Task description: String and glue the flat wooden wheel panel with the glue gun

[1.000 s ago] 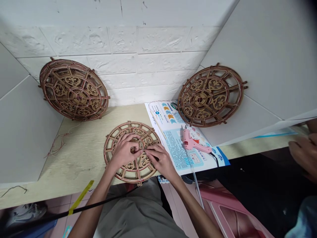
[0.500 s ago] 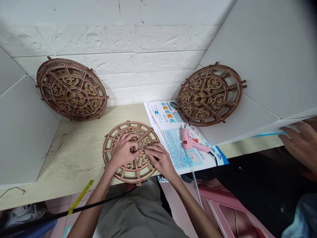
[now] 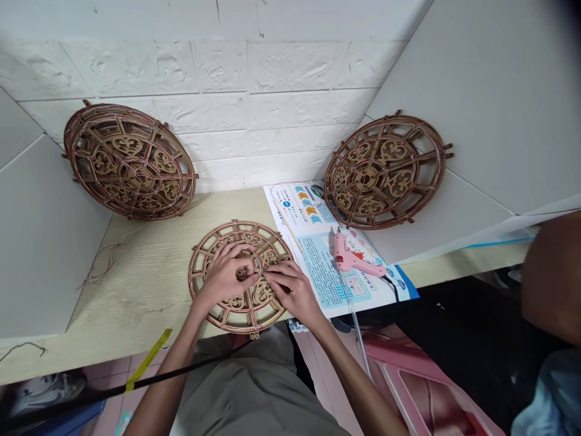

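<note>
A round brown openwork panel (image 3: pixel 249 319) lies flat near the table's front edge, with thin reddish wire running along its rings and spokes. Over its left and middle part is my left hand (image 3: pixel 229 269), fingers curved and thumb tip close to the forefinger side near the hub. My right hand (image 3: pixel 290 287) pinches from the right, its fingertips meeting my left fingertips beside the hub. Thin wire (image 3: pixel 259 266) shows between the two hands, and the fingertips are closed on it. Its exact ends are too small to make out.
Similar round panels lean at the left (image 3: pixel 131 162) and right (image 3: pixel 385 172) against white walls. A pink glue gun (image 3: pixel 356 257) lies on a printed sheet (image 3: pixel 318 266). Loose wire (image 3: pixel 106 263) trails at left. Another person's arm (image 3: pixel 554 278) is at far right.
My hands stay almost in place at the hub. At the far right, the other person's hand has left the table edge, and an arm or another body part now shows there.
</note>
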A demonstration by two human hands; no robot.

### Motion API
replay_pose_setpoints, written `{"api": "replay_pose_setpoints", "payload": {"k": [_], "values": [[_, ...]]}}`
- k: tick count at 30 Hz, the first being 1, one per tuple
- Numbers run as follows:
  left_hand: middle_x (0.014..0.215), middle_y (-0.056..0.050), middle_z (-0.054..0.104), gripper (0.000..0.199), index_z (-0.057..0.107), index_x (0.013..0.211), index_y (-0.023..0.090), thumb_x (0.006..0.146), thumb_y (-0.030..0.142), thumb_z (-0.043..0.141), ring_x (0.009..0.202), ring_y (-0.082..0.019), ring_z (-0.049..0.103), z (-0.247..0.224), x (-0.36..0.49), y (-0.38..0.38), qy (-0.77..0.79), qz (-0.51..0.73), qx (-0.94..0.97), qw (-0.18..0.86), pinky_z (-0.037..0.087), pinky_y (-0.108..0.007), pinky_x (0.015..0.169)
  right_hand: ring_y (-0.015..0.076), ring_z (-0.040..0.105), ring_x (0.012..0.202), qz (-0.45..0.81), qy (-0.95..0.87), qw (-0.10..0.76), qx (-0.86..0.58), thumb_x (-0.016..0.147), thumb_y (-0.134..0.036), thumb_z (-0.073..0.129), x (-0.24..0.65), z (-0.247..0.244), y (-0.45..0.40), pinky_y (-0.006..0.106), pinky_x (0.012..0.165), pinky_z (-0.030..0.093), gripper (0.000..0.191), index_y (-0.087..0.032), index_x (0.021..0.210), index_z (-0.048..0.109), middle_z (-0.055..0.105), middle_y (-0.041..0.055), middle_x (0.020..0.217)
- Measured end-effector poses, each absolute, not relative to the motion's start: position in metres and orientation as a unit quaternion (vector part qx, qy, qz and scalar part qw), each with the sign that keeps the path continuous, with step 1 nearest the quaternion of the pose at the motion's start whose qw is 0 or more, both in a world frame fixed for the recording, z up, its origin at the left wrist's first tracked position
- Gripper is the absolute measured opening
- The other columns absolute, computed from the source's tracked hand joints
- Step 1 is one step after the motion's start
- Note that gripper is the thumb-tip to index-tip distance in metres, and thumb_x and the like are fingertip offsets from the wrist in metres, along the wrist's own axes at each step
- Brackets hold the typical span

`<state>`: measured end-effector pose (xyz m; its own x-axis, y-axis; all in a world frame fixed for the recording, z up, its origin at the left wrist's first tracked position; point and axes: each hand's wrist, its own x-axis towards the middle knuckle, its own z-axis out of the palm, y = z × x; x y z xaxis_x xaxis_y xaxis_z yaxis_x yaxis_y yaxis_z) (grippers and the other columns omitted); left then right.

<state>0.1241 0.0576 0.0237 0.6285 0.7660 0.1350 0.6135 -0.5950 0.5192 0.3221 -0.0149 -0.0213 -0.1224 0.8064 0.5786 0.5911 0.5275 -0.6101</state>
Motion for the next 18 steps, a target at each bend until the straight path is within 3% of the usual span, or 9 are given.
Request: {"api": "replay_pose_setpoints", "payload": {"k": [18], "values": [[0.135,0.004,0.061,0.015,0.060,0.065,0.021,0.078,0.022,0.068,0.134,-0.025,0.049,0.021,0.128,0.058,0.395,0.181,0.879,0.196,0.026,-0.049,0.121,0.0252,0.061,0.100,0.056,-0.777,0.408,-0.476,0.100,-0.015,0.055,0.317,-0.009,-0.023,0.044,0.084,0.057,0.025,-0.022,0.116,0.072,0.074,0.0084,0.107]]}}
